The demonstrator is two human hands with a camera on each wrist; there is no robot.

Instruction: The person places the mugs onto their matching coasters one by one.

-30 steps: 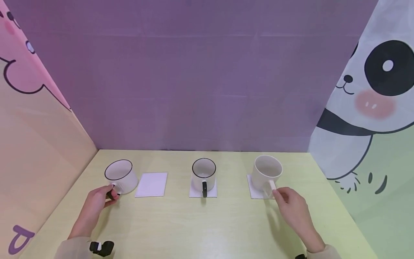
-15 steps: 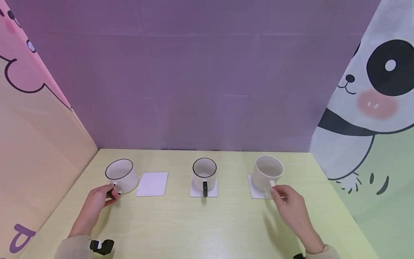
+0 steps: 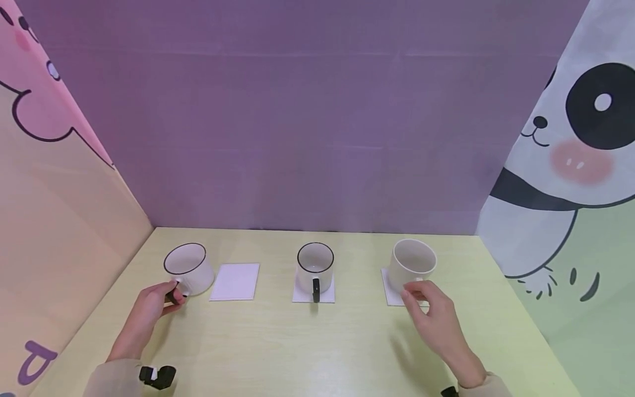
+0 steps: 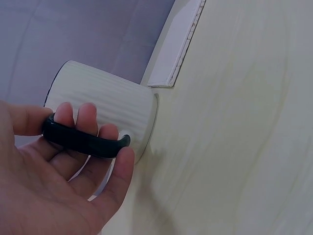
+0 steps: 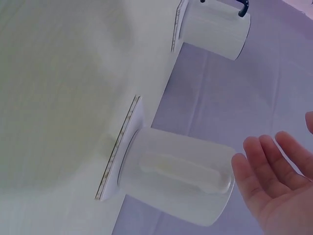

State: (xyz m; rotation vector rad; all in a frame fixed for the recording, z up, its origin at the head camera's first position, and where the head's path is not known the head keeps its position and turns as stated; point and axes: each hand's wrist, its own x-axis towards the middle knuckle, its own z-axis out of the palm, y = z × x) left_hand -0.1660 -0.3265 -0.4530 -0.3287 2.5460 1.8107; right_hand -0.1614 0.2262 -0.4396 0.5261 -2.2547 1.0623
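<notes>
My left hand point(image 3: 148, 310) holds the black handle point(image 4: 88, 139) of a white mug with a black rim point(image 3: 195, 274). In the left wrist view several fingers pass through the handle, and the mug's base is close to the tabletop. Just right of this mug lies a square white coaster point(image 3: 235, 282). At the right, a plain white mug point(image 3: 403, 273) stands upright on another coaster point(image 5: 117, 156). My right hand point(image 3: 437, 320) is in front of it with loosely bent fingers; in the right wrist view they are apart from its white handle point(image 5: 186, 174).
A second black-rimmed white mug point(image 3: 308, 282) stands on a coaster point(image 3: 326, 296) mid-table, its black handle facing me. Behind the light wooden table point(image 3: 278, 347) is a purple wall point(image 3: 317, 121). Side panels with cartoon prints flank it, a panda point(image 3: 536, 231) at right.
My right hand has let go of the plain white mug's handle and shifted left in front of it. The left hand keeps its grip, and its mug stays beside the coaster.
</notes>
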